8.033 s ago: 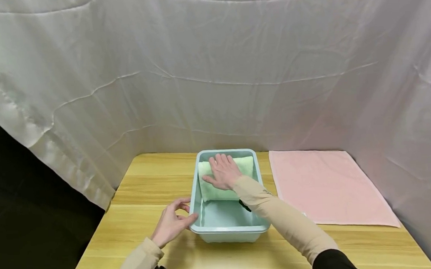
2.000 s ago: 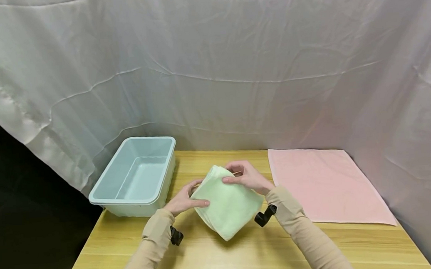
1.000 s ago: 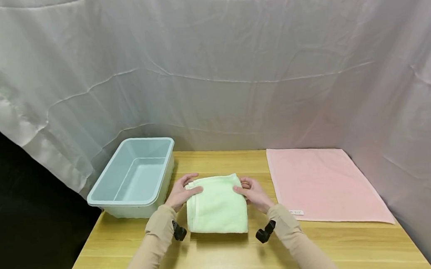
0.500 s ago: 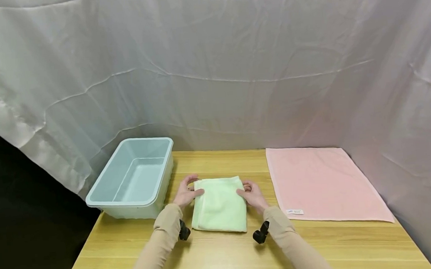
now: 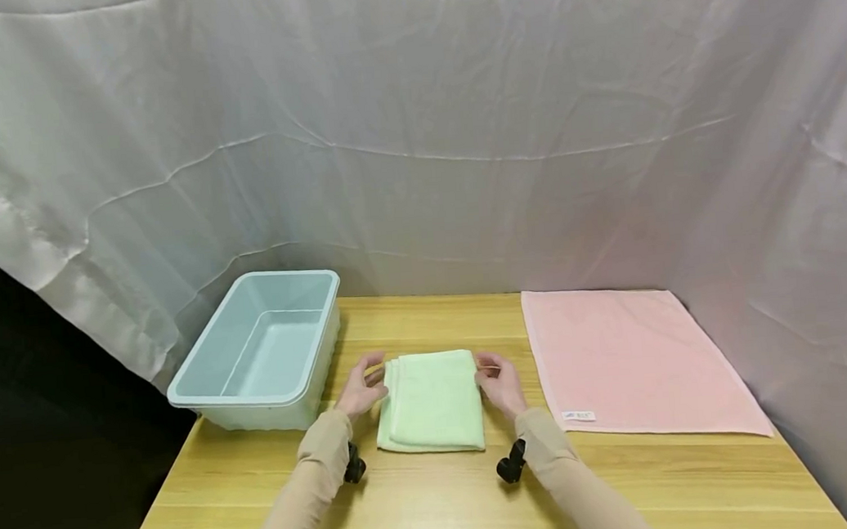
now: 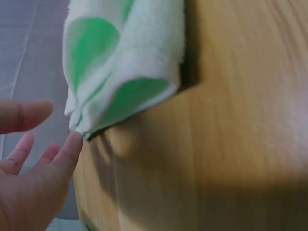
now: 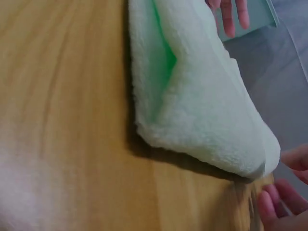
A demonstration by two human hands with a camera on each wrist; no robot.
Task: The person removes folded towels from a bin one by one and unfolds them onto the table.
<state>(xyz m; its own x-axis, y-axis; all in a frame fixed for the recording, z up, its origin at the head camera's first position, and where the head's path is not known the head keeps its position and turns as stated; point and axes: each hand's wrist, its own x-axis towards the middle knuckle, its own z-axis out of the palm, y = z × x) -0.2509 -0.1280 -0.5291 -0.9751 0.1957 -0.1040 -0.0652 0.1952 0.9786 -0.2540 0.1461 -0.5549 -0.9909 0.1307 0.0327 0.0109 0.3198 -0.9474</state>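
Observation:
A folded pale green towel (image 5: 436, 403) lies flat in the middle of the wooden table. Beside its far left corner is my left hand (image 5: 361, 388), thumb and fingers spread apart. In the left wrist view one fingertip of that left hand (image 6: 43, 183) is at the towel's corner, touching or nearly so, and the open fold ends of the towel (image 6: 149, 48) show. My right hand (image 5: 502, 386) is at the far right corner, its fingers loosely bent. The right wrist view shows a gap between its thumb and fingers, with no cloth between them.
A light blue plastic basin (image 5: 302, 379) stands at the table's left, with nothing in it. At the right a pink towel (image 5: 637, 364) lies spread flat, a white label (image 5: 578, 416) at its near left corner. Grey curtain (image 5: 435, 214) hangs behind the table (image 5: 441, 509).
The green towel came out of the basin, which moved to the left. The hands held and turned the towel, lowered it to the table, then let go of its two sides.

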